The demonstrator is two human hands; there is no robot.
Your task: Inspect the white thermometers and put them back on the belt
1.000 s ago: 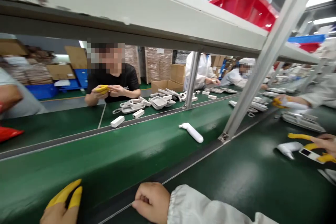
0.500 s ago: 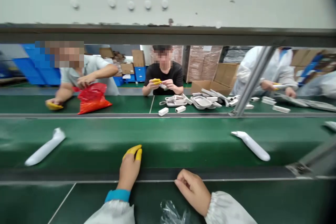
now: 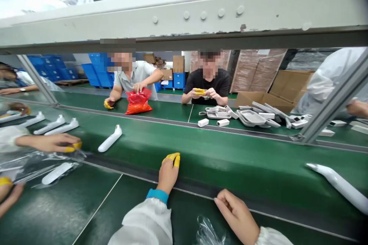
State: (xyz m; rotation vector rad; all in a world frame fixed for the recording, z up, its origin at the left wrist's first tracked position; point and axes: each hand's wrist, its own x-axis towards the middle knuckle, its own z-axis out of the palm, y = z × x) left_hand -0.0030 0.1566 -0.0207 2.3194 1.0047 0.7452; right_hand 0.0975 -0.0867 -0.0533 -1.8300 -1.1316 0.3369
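Over the near edge of the green belt [image 3: 201, 143], the left hand [image 3: 167, 175] reaches out with yellow-covered fingertips [image 3: 173, 157] loosely bent and a little apart, and nothing shows between them. The right hand [image 3: 238, 216] is loosely curled above the belt's dark border, well apart from the left; whether it pinches anything is hidden. Nearest to both is a crumpled clear plastic bag [image 3: 209, 232] on the desk [image 3: 138, 206], between the forearms. One white curved device [image 3: 340, 187] lies on the belt to the right, thin tip pointing inward; another white device [image 3: 110, 139] lies to the left, near a co-worker's hand [image 3: 50, 142]. The likeliest trouble is with these smooth, rounded bodies — a hurried grasp with covered fingertips could let one slip or roll, and its narrow tip might take the knock. The plastic bag is light and lies close to the sleeves — a sweep of a loose cuff [image 3: 271, 236] could drag it off or crumple it further. Reaching left could also crowd the co-worker's hand.
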